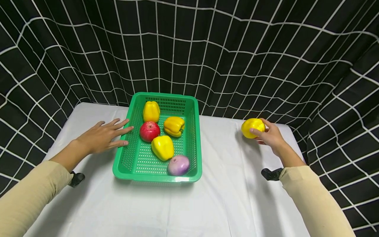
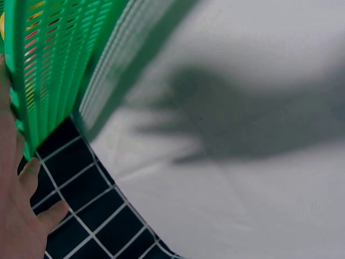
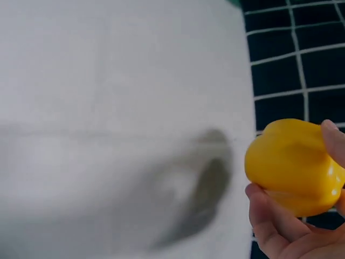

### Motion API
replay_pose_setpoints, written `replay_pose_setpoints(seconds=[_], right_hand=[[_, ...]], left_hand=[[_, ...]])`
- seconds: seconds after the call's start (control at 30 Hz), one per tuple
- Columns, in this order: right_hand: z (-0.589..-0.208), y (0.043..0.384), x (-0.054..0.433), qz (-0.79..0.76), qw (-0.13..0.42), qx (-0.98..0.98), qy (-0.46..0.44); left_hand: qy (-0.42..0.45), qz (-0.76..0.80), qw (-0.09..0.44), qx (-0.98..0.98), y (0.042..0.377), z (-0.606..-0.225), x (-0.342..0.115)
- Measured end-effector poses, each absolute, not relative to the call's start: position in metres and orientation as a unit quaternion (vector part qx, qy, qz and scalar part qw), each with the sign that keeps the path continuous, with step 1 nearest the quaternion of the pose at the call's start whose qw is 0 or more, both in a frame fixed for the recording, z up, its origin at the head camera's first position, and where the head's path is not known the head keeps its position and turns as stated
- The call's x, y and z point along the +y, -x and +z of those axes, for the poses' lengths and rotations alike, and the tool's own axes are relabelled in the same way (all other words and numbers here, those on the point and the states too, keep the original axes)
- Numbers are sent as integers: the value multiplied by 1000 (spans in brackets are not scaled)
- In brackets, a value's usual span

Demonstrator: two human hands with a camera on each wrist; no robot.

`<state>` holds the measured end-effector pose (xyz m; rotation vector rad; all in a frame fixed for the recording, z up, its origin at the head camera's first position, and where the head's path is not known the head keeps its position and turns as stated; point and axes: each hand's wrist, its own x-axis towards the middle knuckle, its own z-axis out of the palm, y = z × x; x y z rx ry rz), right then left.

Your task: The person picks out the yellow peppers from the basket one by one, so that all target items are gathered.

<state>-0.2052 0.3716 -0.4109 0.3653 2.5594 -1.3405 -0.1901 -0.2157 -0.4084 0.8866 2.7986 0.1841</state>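
—Three peppers [image 1: 163,148], red fruit [image 1: 149,131] and onion [image 1: 178,165] in basket [image 1: 157,178]?
—Yes; looks mostly done.
—Remaining?
—Fourth pepper [image 1: 251,128], far right, clamped in fingers of right hand [image 1: 270,136]; left hand [image 1: 102,137], with fingers apart, over basket's left side.

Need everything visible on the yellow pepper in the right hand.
The yellow pepper is a rounded, lobed bell pepper with smooth, glossy skin; whether it is real or plastic can't be told. It looks whole, with bright highlights; no stem can be made out. The right hand grips it between thumb and fingers. It appears lifted above the white-covered table, its shadow falling apart from it, to the right of the green basket and outside it.
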Motion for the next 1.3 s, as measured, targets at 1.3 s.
replay_pose_setpoints(seconds=[1.3], right_hand=[[-425, 196, 399, -421, 222, 857, -199]], left_hand=[[-294, 59, 100, 949, 190, -409, -215]])
